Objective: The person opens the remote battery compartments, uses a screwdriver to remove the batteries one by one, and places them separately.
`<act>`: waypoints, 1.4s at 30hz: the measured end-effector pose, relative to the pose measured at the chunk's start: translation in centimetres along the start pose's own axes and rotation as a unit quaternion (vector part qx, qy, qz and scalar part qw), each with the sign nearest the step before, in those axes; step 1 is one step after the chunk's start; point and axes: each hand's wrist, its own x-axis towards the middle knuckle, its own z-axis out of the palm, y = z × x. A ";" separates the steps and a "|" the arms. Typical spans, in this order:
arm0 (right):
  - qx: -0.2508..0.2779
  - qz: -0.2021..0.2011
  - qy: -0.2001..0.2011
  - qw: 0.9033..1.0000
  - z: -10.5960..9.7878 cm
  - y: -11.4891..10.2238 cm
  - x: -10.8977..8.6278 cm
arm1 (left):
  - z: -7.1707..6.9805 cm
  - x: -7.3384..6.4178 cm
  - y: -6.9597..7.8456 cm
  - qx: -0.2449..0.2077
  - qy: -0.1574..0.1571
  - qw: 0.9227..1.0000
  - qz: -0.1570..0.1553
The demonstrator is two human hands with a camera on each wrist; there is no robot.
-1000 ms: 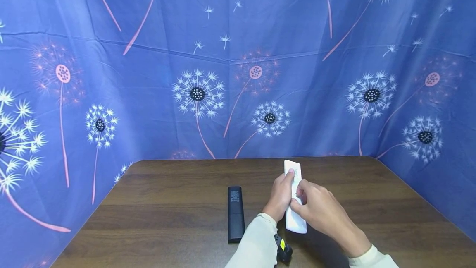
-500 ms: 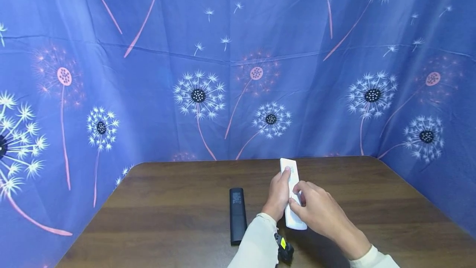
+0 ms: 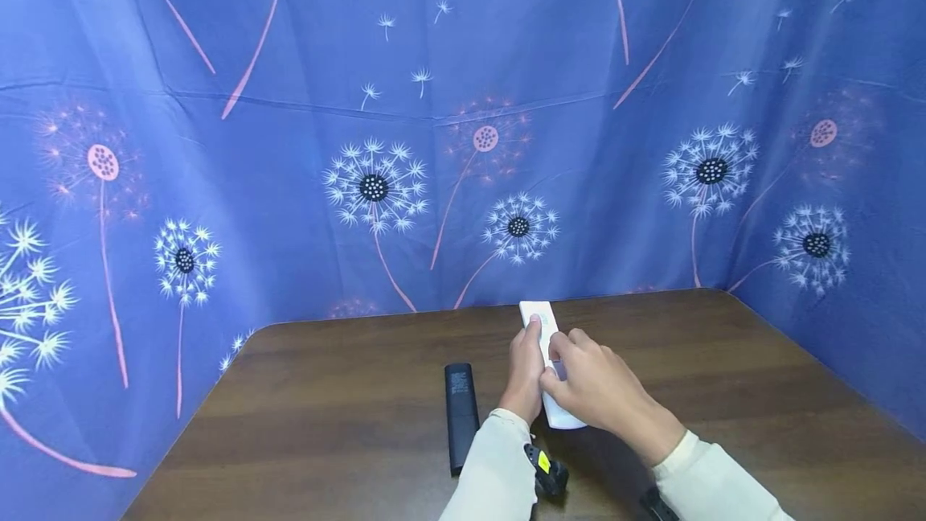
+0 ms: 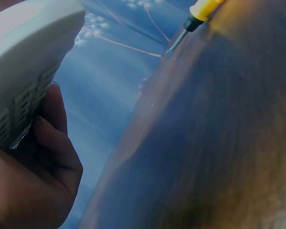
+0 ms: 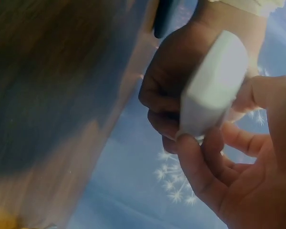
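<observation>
My left hand grips a white remote control along its left side, with the thumb on its upper face. That upper face carries small printed marks, and rows of buttons face down in the left wrist view. My right hand pinches the remote's right side with bent thumb and fingers. In the right wrist view its fingertips touch the white remote control near the left hand's fingers. What lies beneath the right fingers is hidden. A black remote control lies on the table, left of my left wrist, label side up.
The brown wooden table reaches back to a blue dandelion-print curtain. A screwdriver with a yellow handle lies on the table in the left wrist view. A dark wrist device sits under the left sleeve.
Both hands and the white remote have shifted a little left and away from me. The grip looks much the same. The head view has turned slightly; the black remote stays put.
</observation>
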 end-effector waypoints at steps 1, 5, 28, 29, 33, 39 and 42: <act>-0.002 -0.005 -0.003 1.000 0.1 0.0 0.1 | -0.1 0.1 0.0 -0.008 0.008 1.000 -0.001; -0.007 -0.019 -0.009 1.000 0.5 -0.2 0.4 | -0.3 0.3 -0.1 -0.023 0.028 0.999 -0.003; 0.020 0.057 -0.039 0.997 0.1 0.1 0.3 | -0.7 0.2 -0.4 0.003 -0.007 1.000 0.005; 0.021 0.059 -0.041 0.997 0.1 0.0 0.4 | -0.8 0.2 -0.4 0.000 -0.004 1.000 0.003; 0.024 0.058 -0.047 0.997 0.2 -0.1 0.6 | -1.0 0.2 -0.4 0.001 -0.002 1.000 -0.002; 0.009 0.039 -0.035 0.999 0.1 0.3 0.5 | -0.8 0.1 -0.5 0.003 -0.001 1.000 -0.001; -0.004 0.028 -0.025 0.999 -0.3 0.3 0.4 | -0.9 0.2 -0.2 -0.005 -0.004 1.000 -0.001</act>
